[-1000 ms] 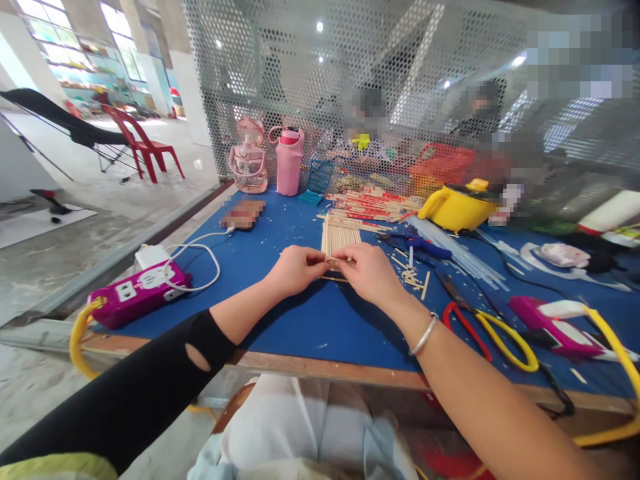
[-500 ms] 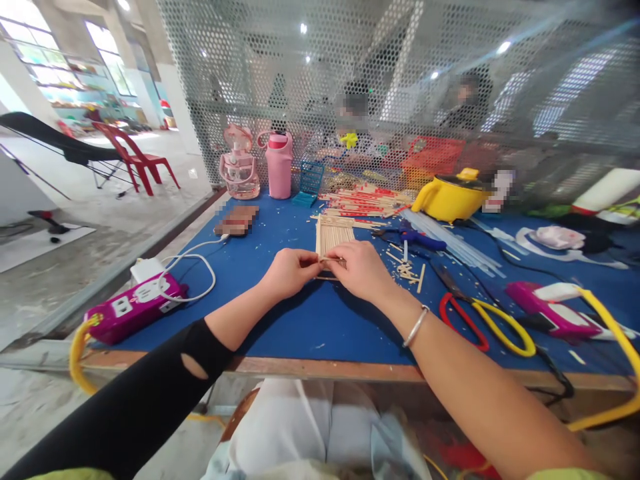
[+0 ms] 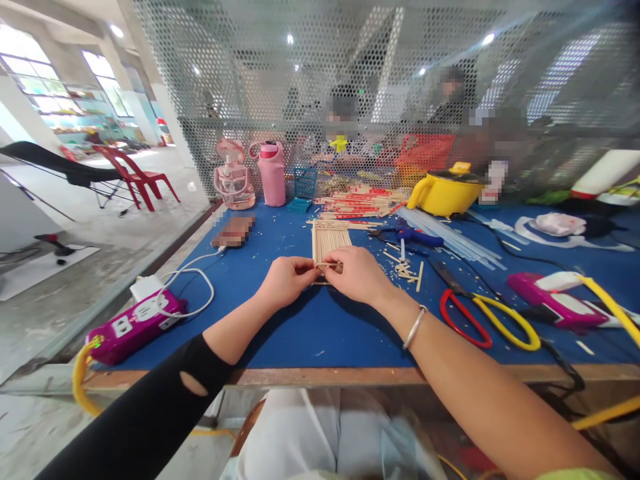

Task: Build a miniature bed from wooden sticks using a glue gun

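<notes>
Bench work with both bare hands, seen from the head. The left hand [image 3: 289,283] and the right hand [image 3: 356,275] meet at the near end of a panel of parallel wooden sticks [image 3: 331,235], which lies flat on the blue work surface [image 3: 260,337]. The fingertips of each hand are pinched together on a short thin stick [image 3: 331,265]: the left thumb and fingers grip its left end, while the right thumb and fingers close about it just beside them, its right part running along the right fingers. The stick lies crosswise over the panel's near end; whether it touches the panel is hard to tell, since the fingers hide the contact. Beyond the panel is a heap of loose red-marked sticks [image 3: 360,201]. To the right of the panel lie small offcuts [image 3: 409,271], blue-handled pliers [image 3: 419,235] and, nearer the edge, scissors [image 3: 487,321] with one red and one yellow handle loop.
</notes>
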{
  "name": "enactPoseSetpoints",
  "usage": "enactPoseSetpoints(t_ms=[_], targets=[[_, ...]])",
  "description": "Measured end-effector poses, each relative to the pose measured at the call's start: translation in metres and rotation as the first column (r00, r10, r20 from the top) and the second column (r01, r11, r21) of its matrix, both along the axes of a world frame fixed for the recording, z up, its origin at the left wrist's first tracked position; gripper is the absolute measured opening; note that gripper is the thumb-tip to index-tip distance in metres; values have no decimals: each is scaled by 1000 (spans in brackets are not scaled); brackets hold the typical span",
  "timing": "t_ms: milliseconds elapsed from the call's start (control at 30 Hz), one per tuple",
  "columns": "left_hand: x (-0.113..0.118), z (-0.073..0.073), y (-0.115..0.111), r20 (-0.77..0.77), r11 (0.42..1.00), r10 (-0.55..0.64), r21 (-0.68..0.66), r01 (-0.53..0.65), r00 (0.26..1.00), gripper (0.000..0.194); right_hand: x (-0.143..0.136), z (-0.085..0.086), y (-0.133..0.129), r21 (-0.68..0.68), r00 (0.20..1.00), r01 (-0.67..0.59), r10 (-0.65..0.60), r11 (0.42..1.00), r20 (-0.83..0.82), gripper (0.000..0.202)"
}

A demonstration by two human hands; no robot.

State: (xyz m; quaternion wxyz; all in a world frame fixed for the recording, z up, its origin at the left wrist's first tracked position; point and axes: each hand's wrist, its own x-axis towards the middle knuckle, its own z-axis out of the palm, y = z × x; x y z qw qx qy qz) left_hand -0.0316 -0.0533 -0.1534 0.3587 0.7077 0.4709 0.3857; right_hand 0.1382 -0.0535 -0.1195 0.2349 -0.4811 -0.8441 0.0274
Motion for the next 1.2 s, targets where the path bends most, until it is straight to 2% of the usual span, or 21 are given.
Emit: enactPoseSetpoints(t_ms=[133, 333, 533, 667, 800, 1000, 1200], targets=[[0, -1, 1, -1, 1000, 1, 0, -1, 1000, 35, 5, 0, 2, -37, 999, -2, 1, 999, -32, 18], [0, -5, 3, 14, 1000, 0, -4, 0, 1000, 37, 8, -1, 5, -60, 993, 92, -96, 994, -69, 18], [-1, -6, 5, 41, 999, -38, -36, 39, 998, 35, 13, 0, 1, -77, 996, -69, 64, 995, -65, 31], [-1, -6, 5, 43, 998, -48, -40, 50, 998, 33, 14, -1, -1, -90, 993, -91, 83, 992, -85, 43], [-1, -4, 4, 26, 999, -46, -19, 47, 999, 33, 16, 6, 2, -131, 992, -100, 88, 986, -94, 43], [0, -1, 2, 8, 999, -39, -3, 39, 999, 31, 25, 29, 36, -352, 988, -153, 144, 923, -54, 34], [0, 0, 2, 14, 999, -40, -12, 40, 999, 31, 17, 22, 64, -503, 975, -203, 219, 840, -28, 28]])
